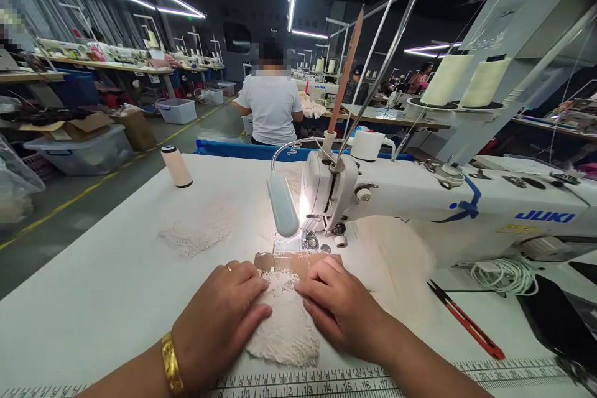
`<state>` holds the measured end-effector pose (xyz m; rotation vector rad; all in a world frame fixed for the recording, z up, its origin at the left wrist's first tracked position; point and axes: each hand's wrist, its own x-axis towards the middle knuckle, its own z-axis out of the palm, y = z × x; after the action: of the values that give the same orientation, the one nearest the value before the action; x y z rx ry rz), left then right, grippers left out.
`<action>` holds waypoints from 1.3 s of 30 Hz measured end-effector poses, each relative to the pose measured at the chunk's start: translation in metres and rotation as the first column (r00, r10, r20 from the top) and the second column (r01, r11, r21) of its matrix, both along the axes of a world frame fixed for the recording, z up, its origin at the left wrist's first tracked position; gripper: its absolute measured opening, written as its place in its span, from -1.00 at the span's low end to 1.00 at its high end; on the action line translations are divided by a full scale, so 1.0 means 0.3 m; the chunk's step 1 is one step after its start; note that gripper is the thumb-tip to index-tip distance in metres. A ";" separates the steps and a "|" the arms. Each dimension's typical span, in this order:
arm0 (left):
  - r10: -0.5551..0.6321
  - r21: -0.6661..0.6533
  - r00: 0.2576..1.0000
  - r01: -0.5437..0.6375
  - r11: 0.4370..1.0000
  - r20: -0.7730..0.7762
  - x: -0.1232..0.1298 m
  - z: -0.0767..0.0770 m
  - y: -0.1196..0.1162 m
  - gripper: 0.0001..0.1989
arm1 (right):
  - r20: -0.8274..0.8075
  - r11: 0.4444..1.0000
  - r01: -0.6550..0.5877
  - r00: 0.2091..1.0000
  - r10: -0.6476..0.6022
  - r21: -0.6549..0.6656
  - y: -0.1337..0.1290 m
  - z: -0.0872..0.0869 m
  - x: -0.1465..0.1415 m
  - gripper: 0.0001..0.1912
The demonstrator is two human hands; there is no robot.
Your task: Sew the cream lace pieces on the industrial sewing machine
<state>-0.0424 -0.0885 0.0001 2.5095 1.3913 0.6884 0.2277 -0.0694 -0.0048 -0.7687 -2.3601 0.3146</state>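
A cream lace piece (285,333) lies flat on the white table in front of the sewing machine's needle area. My left hand (224,305), with a gold bangle at the wrist, grips the lace's left edge between thumb and curled fingers. On the opposite edge, my right hand (338,308) is closed on the lace, its fingertips bent down over the top corner. Under the lace's upper end is a brown strip (265,261), which looks like tape or card. The white JUKI sewing machine (396,193) stands just beyond both hands, its lamp lit.
A peach thread spool (177,166) and another lace scrap (198,233) are on the left of the table. Red thread snips (466,318), a coiled white cable (504,277) and a black phone-like object (559,317) lie right. A printed ruler (298,382) runs along the front.
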 end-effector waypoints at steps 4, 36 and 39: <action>0.030 -0.060 0.996 -0.026 0.998 0.082 0.004 0.001 0.012 -0.71 | -0.012 1.000 0.000 1.000 0.001 0.010 -0.003 0.007 -0.005 -0.80; -0.009 -0.550 0.911 0.257 0.795 0.413 0.148 0.172 0.167 -0.67 | -0.322 0.755 -0.022 0.912 -0.253 -0.655 0.025 0.046 -0.004 -0.73; -0.003 -0.531 0.911 0.243 0.812 0.412 0.146 0.157 0.172 -0.66 | -0.320 0.759 -0.001 0.907 -0.273 -0.651 0.025 0.045 -0.004 -0.77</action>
<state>0.0014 -0.0369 0.0472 1.8382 1.0660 0.5896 0.2264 -0.0618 0.0086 -1.0625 -1.7738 1.1455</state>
